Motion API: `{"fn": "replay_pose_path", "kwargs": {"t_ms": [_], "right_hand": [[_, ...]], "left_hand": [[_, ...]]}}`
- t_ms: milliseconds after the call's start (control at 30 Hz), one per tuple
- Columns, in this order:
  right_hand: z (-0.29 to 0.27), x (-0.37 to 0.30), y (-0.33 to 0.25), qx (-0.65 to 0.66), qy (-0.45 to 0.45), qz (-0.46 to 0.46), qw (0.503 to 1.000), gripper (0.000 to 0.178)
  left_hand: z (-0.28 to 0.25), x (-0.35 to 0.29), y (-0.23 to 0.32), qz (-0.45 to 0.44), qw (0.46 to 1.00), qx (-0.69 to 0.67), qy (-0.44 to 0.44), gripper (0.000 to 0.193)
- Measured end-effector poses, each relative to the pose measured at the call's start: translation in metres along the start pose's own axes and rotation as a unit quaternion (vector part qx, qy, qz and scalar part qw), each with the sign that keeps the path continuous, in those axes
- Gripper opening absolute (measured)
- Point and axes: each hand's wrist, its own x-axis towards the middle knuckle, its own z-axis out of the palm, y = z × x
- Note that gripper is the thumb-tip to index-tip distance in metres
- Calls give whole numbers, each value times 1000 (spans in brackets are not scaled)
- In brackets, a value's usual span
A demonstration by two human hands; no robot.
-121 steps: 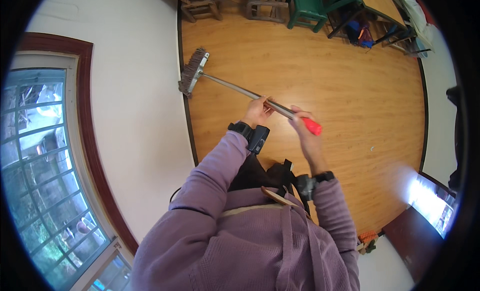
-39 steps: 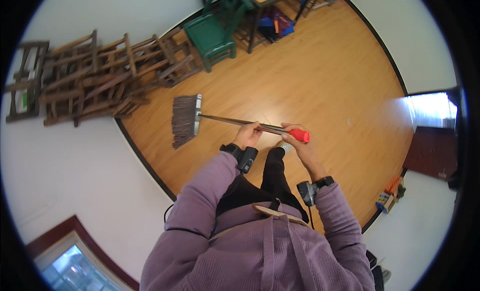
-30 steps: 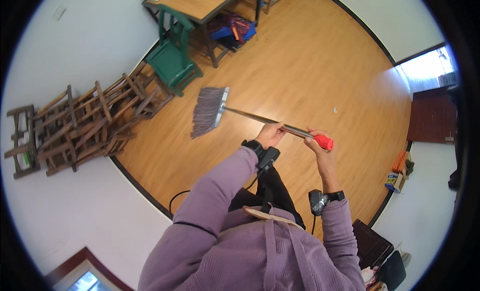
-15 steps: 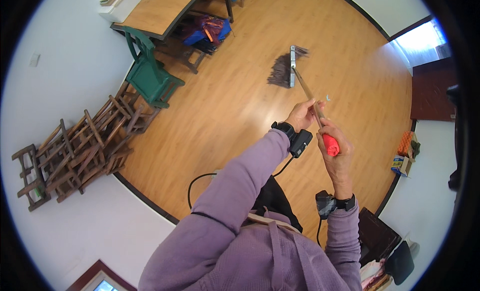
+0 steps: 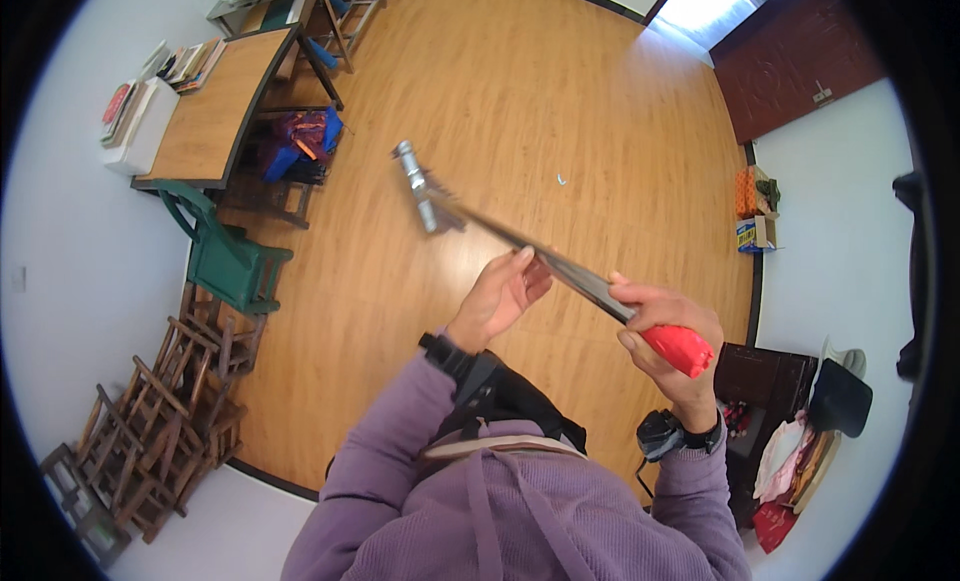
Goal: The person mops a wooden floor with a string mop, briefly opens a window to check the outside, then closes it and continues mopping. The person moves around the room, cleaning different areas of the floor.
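A mop (image 5: 415, 186) with a metal clamp head and dark strands is at the left of mid-floor, its head smeared by motion. From the head its long handle slants down to the right, ending in a red cap. My right hand (image 5: 665, 326) is wrapped round the handle just above that red end. Farther along the shaft, my left hand (image 5: 505, 293) cups it loosely, with the thumb against the handle and the fingers curled under it; the palm partly shows. Both wrists carry black straps with small devices.
A small pale scrap (image 5: 561, 179) lies on the wooden floor. Along the left stand a table (image 5: 225, 101), a green chair (image 5: 225, 256) and a heap of wooden stools (image 5: 165, 421). Boxes (image 5: 757, 231) sit by the right wall, near a dark red door (image 5: 790, 66).
The mop head has swung to the left across the floor, and the handle now slants more. My left hand has moved left and down. The view has turned toward the right.
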Motion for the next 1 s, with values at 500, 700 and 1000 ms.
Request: {"fn": "replay_pose_path", "kwargs": {"t_ms": [500,700,1000], "right_hand": [[121,-37,134,353,45,290,888,10],[182,-27,140,342,-80,220,910,15],[80,4,124,265,20,198,943,15]], "left_hand": [[-63,-115,27,-22,953,11,302,41],[-120,-137,45,-45,930,-42,362,42],[-74,-9,30,-178,958,29,224,53]]}}
